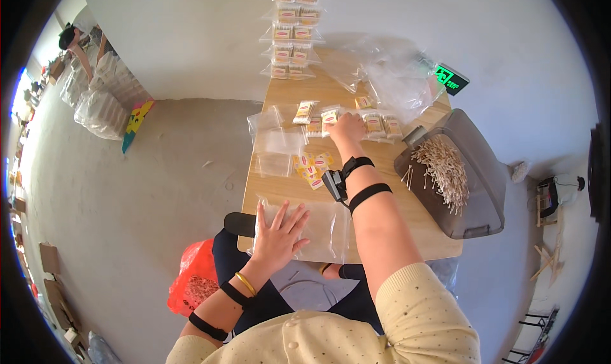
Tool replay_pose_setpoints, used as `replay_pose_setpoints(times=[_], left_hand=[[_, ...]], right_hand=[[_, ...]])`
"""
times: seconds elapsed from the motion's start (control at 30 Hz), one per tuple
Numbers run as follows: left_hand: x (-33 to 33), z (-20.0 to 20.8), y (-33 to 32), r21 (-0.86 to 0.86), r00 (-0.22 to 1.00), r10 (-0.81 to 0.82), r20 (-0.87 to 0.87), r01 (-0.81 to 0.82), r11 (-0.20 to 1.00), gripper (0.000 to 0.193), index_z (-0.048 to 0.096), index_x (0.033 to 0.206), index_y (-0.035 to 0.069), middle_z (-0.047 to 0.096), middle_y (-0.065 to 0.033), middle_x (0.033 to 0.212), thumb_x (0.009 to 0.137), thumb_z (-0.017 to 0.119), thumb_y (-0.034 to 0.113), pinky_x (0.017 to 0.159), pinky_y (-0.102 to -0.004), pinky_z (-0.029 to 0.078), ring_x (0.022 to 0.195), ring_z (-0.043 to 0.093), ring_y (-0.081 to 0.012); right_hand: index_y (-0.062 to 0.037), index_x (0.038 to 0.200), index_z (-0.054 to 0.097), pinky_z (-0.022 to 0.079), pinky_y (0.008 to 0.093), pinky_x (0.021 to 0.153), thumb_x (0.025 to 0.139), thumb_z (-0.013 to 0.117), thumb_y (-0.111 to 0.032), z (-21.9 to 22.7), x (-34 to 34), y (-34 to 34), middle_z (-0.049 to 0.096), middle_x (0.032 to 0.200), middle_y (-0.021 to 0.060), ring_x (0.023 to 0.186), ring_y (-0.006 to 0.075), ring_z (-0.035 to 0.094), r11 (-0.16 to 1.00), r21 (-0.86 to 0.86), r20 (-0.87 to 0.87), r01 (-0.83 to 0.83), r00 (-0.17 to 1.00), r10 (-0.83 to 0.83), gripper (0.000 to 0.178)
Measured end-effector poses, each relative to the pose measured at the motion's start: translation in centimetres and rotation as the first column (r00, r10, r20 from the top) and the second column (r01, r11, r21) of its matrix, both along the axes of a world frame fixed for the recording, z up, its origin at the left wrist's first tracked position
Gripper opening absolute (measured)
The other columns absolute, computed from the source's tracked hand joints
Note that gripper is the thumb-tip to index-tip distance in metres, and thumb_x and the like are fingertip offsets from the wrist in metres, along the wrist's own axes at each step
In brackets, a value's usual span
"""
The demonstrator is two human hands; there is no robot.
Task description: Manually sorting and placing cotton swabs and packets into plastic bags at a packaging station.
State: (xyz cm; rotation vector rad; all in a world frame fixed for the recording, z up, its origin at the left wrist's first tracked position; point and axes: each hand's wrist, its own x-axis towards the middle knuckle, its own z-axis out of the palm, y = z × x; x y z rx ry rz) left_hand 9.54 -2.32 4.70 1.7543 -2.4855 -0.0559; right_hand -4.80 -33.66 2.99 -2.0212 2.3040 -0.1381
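Note:
My left hand point(278, 236) lies flat with fingers spread on a clear plastic bag point(328, 227) at the table's near edge. Farther off, my right hand point(348, 129) has its fingers closed on a small packet of cotton swabs point(329, 117) with a printed label. Similar packets point(305, 112) lie to its left, and more packets point(373, 125) sit just right of the hand. Between my hands, several yellow and white printed cards point(311, 166) are loosely heaped. Flat clear bags point(275, 152) are spread along the table's left side.
On the right, a tipped grey plastic bin point(487, 201) holds loose cotton swabs point(443, 173). Bagged packets point(293, 33) stand in a column at the far edge. Crumpled clear plastic point(401, 87) lies at the far right. A red bag point(194, 278) is on the floor by my left leg.

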Motion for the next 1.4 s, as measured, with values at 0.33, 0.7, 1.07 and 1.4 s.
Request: replay_pose_setpoints(times=[0.33,0.7,1.07,1.4], left_hand=[[0.5,-0.5,0.0,-0.001,1.0,-0.001,-0.011,0.001,1.0,0.066,0.044,0.149,0.02,0.035,0.0034,0.158,0.094,0.052,0.054,0.112,-0.0726,0.019,0.145,0.031,-0.0254],[0.2,-0.7,0.3,-0.005,1.0,0.005,-0.015,-0.005,1.0,0.061,0.043,0.151,0.02,0.036,0.0033,0.159,0.098,0.048,0.05,0.113,-0.0728,0.016,0.147,0.03,-0.0247],[0.1,-0.6,0.3,-0.075,0.998,-0.018,0.053,0.022,0.997,0.06,0.04,0.152,0.019,0.041,0.0011,0.153,0.094,0.053,0.031,0.112,-0.0695,0.022,0.143,0.035,-0.0254],[-0.2,-0.7,0.3,-0.053,0.997,-0.043,0.069,0.047,0.997,0.066,0.032,0.156,0.021,0.037,0.0027,0.156,0.095,0.056,0.027,0.112,-0.0697,0.022,0.145,0.032,-0.0254]], right_hand=[[-0.0028,0.112,0.067,0.052,0.047,0.092,0.083,0.067,-0.047,-2.2,9.0,-2.3,0.066,0.116,0.0238,0.11,0.0394,0.064,0.999,0.022,0.358,0.028,0.933,-0.035,0.053],[-0.0002,0.128,0.048,0.05,0.0455,0.081,0.085,0.071,-0.016,3.0,-5.6,12.4,0.059,0.109,0.0217,0.098,0.0376,0.062,0.91,-0.377,0.682,-0.173,0.613,0.399,0.052],[-0.0053,0.126,0.052,0.052,0.0472,0.082,0.088,0.069,-0.017,-1.7,-15.6,27.5,0.064,0.113,0.0194,0.1,0.0416,0.062,0.942,-0.265,0.509,-0.206,0.8,0.318,0.044],[0.0,0.118,0.058,0.054,0.0363,0.079,0.087,0.074,-0.025,-3.3,-15.8,28.3,0.071,0.103,0.0152,0.095,0.0257,0.07,0.986,0.004,0.932,-0.167,0.359,0.057,0.043]])
